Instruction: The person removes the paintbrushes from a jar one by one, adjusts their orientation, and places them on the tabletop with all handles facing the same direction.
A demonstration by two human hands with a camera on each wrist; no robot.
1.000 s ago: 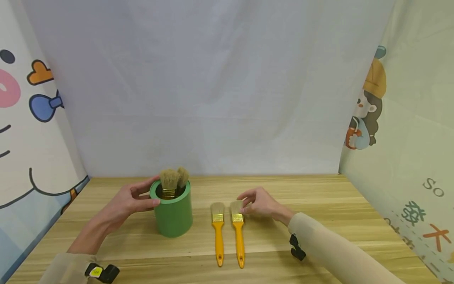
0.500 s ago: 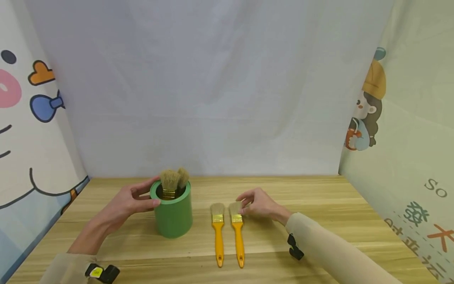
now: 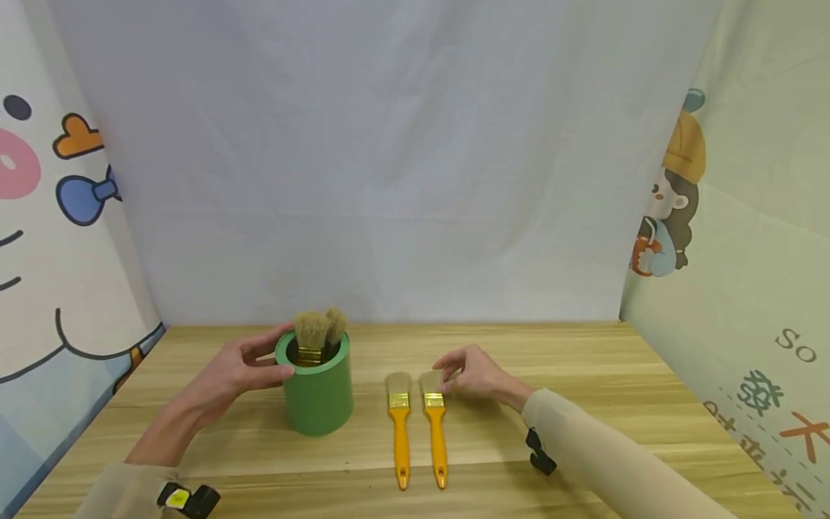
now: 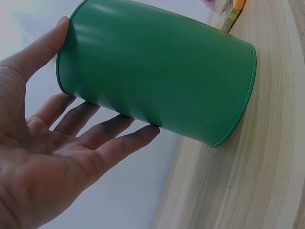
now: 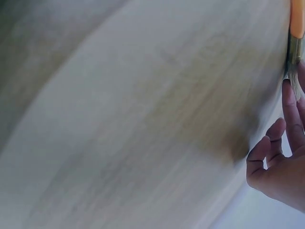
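Note:
A green cylindrical pot (image 3: 318, 400) stands upright on the wooden table, left of the middle. Two brushes poke out of it bristles up, the nearer brush (image 3: 311, 335) showing its gold ferrule. My left hand (image 3: 236, 367) holds the pot from its left side, thumb at the rim and fingers spread along the wall (image 4: 157, 67). Two paintbrushes with orange handles lie side by side, bristles away from me: a left paintbrush (image 3: 400, 432) and a right paintbrush (image 3: 436, 432). My right hand (image 3: 476, 373) pinches the right paintbrush at its bristles, which show between the fingers in the right wrist view.
The wooden table (image 3: 570, 360) ends at a grey-white curtain (image 3: 389, 180) behind. Printed cloth panels with cartoon figures (image 3: 674, 187) and writing flank both sides. A small black camera (image 3: 188, 499) is strapped to each sleeve.
My right hand and the bristle end of the right paintbrush have shifted slightly left, toward the left paintbrush. The left hand and the pot stay in place.

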